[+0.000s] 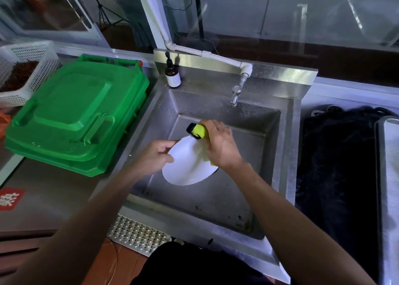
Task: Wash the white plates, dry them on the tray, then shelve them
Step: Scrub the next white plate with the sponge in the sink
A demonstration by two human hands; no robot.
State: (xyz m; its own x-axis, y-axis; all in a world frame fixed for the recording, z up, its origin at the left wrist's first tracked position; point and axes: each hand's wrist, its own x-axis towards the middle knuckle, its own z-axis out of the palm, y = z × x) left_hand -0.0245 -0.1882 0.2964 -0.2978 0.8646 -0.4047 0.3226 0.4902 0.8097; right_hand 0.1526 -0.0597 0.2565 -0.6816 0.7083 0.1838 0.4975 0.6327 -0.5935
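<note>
A white plate (186, 166) is held tilted over the steel sink (216, 198). My left hand (156, 155) grips its left rim, thumb on the face. My right hand (220, 144) holds a yellow-green sponge with a black edge (198, 131) against the plate's upper right part. The plate's right edge is hidden behind my right hand.
A tap (235, 94) hangs over the back of the sink, with a brown pump bottle (172, 75) at the back left corner. Green bin lids (75, 116) and a white basket (26, 69) lie left. A metal tray (388, 176) on a dark cloth (336, 166) lies right.
</note>
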